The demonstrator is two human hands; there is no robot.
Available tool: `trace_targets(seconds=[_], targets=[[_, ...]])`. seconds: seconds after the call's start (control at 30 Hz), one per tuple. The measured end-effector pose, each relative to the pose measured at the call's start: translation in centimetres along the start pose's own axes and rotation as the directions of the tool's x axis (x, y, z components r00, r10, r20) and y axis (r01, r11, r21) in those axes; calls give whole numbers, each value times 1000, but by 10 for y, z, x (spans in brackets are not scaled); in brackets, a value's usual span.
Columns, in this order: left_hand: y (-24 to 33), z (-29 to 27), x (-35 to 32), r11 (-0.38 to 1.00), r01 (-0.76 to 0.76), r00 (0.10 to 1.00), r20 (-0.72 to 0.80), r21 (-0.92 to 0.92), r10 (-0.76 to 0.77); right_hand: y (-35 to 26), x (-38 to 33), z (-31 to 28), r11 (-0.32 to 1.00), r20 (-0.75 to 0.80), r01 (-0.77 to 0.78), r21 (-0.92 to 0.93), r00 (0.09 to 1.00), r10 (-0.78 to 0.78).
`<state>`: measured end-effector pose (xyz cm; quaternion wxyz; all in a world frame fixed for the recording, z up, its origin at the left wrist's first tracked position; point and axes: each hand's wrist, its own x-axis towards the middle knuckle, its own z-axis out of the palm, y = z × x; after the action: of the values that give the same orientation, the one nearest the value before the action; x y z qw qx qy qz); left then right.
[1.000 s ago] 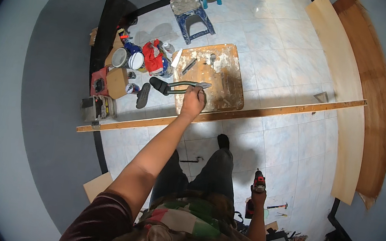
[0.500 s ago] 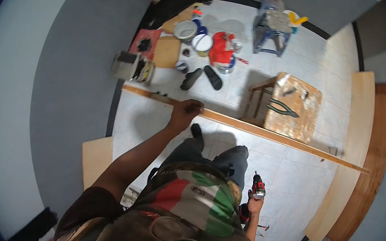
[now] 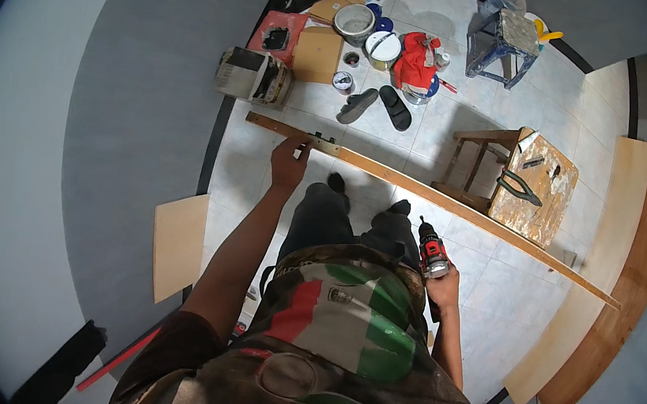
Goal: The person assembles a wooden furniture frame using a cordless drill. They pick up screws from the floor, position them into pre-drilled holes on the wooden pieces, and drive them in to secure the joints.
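Note:
A long, narrow wooden strip runs across in front of me, from near the left wall to the boards at the right. My left hand is closed on the strip close to its left end, fingertips by a small light plate with dark fittings. In my right hand is a red and black cordless drill, held near my right thigh, its bit pointing away from me. The drill's grip is partly hidden by the hand. Beyond the strip, a wooden stool carries dark-handled pliers.
Paint buckets, a red cloth and black sandals lie on the floor ahead. A paint-spattered step stool stands farther back. Long boards lean along the right wall; a pale panel leans at left.
My left hand has slid left along the strip, toward the small plate. My right hand has brought the drill up and forward. The whole view has shifted.

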<state>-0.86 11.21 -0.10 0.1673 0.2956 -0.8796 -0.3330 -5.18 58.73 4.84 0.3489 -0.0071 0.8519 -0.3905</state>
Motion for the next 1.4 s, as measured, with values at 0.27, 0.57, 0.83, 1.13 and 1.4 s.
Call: trace_targets(seconds=[0.27,0.57,0.83,1.13,1.4], targets=[[-47,14,40,937,-349,905,258,-1,337,-33,-30,67,981,-146,-152,117,975,169],[-63,9,69,850,-518,706,512,-99,490,-60,-65,177,953,-232,-138,269,951,203],[-81,5,79,862,-379,701,503,-338,506,-142,-57,199,949,-166,-166,269,962,215],[-86,13,82,850,-307,751,440,-427,493,-224,-7,201,996,-112,-59,72,991,67],[-88,10,83,860,-275,775,430,-431,463,-247,38,217,997,-120,-59,-47,991,53]])
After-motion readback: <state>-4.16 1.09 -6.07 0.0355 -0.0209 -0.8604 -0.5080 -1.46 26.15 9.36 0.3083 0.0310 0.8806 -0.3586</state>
